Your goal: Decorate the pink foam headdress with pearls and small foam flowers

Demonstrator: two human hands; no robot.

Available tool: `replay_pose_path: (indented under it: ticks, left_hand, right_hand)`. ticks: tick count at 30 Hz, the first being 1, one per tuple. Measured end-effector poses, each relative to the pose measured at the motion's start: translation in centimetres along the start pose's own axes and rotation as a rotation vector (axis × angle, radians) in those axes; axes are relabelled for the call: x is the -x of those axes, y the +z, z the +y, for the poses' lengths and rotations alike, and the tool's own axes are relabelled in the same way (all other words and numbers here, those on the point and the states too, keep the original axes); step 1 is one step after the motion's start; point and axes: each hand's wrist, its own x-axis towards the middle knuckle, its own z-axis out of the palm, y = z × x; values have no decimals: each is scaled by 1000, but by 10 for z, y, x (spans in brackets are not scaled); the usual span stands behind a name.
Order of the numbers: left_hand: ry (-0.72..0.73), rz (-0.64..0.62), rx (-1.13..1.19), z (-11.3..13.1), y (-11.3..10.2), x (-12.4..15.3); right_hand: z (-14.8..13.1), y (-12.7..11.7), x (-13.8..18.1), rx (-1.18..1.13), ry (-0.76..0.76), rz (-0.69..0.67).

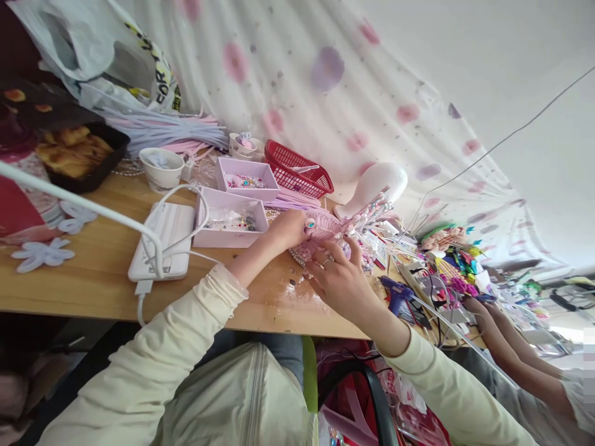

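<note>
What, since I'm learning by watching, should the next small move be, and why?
Perhaps steady the beaded pink piece with the left hand while the right hand gently adjusts its near side: both hands are at it, and the blue glue gun lies unheld.

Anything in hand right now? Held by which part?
Seemingly a pink beaded piece: left hand at its left side, right hand at its near side; exact grips hidden.

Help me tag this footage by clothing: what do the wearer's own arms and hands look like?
The left sleeve and right sleeve are pale cream, loose and creased, ending short of the wrists. The left hand and right hand are ungloved; the right wears a slim ring.
</note>
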Motion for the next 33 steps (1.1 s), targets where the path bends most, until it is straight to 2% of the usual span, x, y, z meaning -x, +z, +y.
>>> replay_pose_path:
  ticks: [13,18,23,33]
  left_hand:
    - [6,-11,140,-6,-7,10]
    - [-18,2,127,-6,-9,12]
    - [-5,7,102,-3,-2,11]
    - [7,-34,4,0,1,16]
  right_hand:
    - [-1,-5,-1,-10,9,-55]
    - [-1,-4,-2,2,2,-59]
    - [-2,-3,-4,1,-2,-57]
    - [-2,-1,-2,9,-17,-6]
